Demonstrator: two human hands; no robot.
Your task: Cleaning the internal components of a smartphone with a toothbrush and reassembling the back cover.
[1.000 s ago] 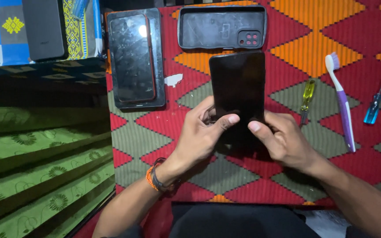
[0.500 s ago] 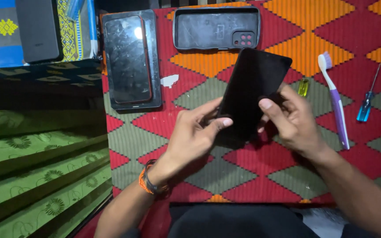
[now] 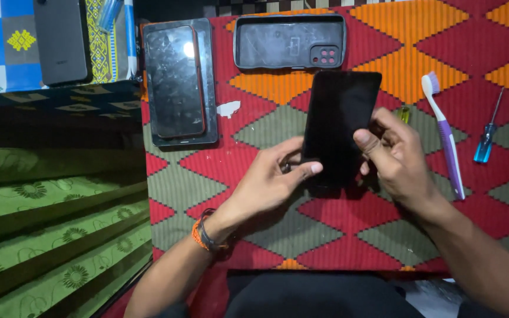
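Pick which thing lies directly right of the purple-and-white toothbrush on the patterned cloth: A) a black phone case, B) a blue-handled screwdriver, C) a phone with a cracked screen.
B: the blue-handled screwdriver lies right of the purple-and-white toothbrush; the other two sit far to its left.

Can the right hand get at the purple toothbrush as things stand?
Probably not at once: the right hand is gripping the black phone. The purple toothbrush lies uncovered just beside it on the patterned cloth.
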